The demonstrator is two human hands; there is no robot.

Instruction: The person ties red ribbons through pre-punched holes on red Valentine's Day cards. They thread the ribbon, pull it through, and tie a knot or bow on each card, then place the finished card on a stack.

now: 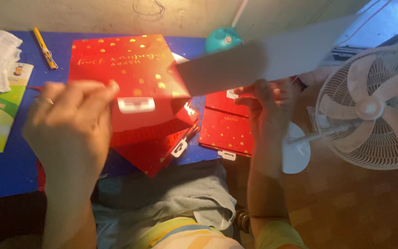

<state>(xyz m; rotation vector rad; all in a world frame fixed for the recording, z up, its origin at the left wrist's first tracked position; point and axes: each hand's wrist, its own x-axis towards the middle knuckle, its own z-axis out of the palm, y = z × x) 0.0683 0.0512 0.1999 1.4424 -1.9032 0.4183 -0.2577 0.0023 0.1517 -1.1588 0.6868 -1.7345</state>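
Blue table [5,175]; red gift bag [130,74] between both hands.

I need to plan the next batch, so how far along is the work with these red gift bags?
Looking done: a flat stack of red bags lies on the blue table. In hand: the left hand holds a red bag at its edge, and the right hand holds a grey card sheet against it. Left: more red bags lie loose underneath; their count is unclear.
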